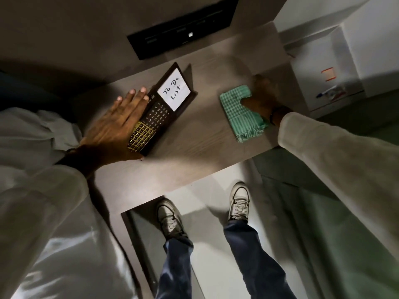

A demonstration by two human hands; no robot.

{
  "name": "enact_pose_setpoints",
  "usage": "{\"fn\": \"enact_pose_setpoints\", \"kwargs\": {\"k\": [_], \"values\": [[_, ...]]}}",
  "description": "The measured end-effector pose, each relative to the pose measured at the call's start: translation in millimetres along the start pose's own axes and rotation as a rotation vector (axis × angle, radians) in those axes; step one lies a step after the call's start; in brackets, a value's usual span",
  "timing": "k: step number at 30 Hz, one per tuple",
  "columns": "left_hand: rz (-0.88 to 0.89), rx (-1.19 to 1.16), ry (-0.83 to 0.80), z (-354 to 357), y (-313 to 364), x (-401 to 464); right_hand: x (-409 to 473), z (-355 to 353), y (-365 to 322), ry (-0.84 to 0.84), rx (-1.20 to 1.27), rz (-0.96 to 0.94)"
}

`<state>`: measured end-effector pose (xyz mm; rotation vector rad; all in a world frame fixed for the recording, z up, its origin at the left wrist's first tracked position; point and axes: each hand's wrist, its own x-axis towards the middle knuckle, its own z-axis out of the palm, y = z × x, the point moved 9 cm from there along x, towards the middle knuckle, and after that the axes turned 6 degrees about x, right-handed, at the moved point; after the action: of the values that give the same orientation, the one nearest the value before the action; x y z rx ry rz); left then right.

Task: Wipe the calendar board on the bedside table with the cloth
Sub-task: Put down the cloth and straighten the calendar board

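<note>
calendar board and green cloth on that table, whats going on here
A person stands at the bedside table. The left hand lies flat on the left part of the dark calendar board, which lies on the tabletop and carries a white "To Do List" card. The right hand grips the folded green checked cloth, which rests on the table to the board's right, apart from it. The cloth is not touching the board.
</note>
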<state>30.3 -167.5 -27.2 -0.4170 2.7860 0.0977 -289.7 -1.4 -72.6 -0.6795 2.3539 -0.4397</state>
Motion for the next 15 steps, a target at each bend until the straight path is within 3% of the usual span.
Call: {"fn": "enact_pose_setpoints", "kwargs": {"k": [4,6,9,11,12,15], "values": [[-0.095,-0.112,0.081,-9,-6,-7,-9,10,-59,-0.074,0.085,-0.158],[-0.312,-0.316,0.22,-17,-12,-20,-4,23,-87,-0.14,0.235,-0.11],[-0.949,-0.883,0.45,-5,-19,-70,-13,46,-126,-0.235,0.573,0.077],[-1.385,-1.395,0.602,8,1,-99,-33,60,-150,-0.382,0.604,0.114],[-1.52,-1.65,0.641,15,17,-102,-36,68,-155,-0.429,0.585,0.109],[-1.461,-2.029,0.61,16,39,-79,-36,81,-153,-0.458,0.589,0.107]]}}
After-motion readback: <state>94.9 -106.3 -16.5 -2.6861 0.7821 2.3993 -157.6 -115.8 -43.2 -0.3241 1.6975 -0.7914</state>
